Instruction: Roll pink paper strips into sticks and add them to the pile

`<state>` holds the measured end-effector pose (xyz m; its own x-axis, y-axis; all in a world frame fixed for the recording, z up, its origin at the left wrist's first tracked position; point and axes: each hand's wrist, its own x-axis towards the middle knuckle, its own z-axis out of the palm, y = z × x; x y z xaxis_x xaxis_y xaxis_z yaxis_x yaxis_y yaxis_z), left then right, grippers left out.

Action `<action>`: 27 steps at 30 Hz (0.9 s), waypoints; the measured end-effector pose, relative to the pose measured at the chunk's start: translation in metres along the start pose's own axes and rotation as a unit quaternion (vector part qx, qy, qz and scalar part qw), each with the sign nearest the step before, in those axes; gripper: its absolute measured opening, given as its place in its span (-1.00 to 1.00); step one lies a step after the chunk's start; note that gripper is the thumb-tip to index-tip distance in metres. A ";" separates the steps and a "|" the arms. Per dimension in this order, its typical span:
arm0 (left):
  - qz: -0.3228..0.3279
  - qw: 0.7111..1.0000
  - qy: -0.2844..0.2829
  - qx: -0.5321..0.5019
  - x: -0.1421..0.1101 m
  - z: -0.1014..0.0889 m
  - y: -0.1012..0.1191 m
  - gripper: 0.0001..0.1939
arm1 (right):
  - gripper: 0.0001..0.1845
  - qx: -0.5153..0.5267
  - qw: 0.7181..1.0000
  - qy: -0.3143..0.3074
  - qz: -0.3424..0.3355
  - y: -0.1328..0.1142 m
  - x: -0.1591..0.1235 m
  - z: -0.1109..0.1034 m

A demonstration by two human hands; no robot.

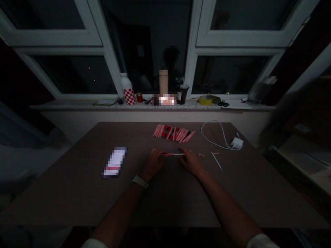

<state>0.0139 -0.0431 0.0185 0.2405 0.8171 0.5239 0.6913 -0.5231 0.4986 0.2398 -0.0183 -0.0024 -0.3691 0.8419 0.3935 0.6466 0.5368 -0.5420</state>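
Observation:
My left hand point(154, 162), with a pale watch strap at the wrist, is closed on the pink end of a slim pen point(168, 154). A thin whitish length, which looks like a pen refill point(178, 154), runs from it toward the right. My right hand point(191, 161) pinches the far end of this refill; its fingertips partly hide that end. Beyond both hands lies a row of several pink, red and black pens point(173, 133). To the right of my right hand rest a thin white stick point(216, 161) and two small pink pieces, one of them a short pin-like part point(201, 154).
A lit phone point(115, 162) lies on the left of the brown table point(77, 193). At the right sits a white charger point(237, 143) with a looped cable point(216, 140). On the windowsill stand a checkered bottle point(128, 91), a tan flask point(163, 82), a dark drink cup point(182, 93) and yellow tape point(205, 100).

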 end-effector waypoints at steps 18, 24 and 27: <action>0.026 0.999 -0.020 0.002 0.001 -0.002 0.000 -0.79 | -0.86 -0.093 0.994 -0.060 0.009 -0.008 0.002 0.005; 0.005 1.000 -0.013 -0.016 0.001 -0.003 -0.001 -0.79 | -0.81 -0.043 0.998 -0.025 -0.024 -0.009 0.002 -0.002; -0.010 0.999 -0.014 -0.036 0.001 -0.002 -0.002 -0.77 | -0.78 -0.039 0.999 -0.011 -0.029 -0.009 0.002 -0.004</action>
<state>0.0115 -0.0420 0.0193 0.2473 0.8330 0.4949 0.6459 -0.5225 0.5567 0.2355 -0.0219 0.0061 -0.4222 0.8105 0.4060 0.6728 0.5803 -0.4589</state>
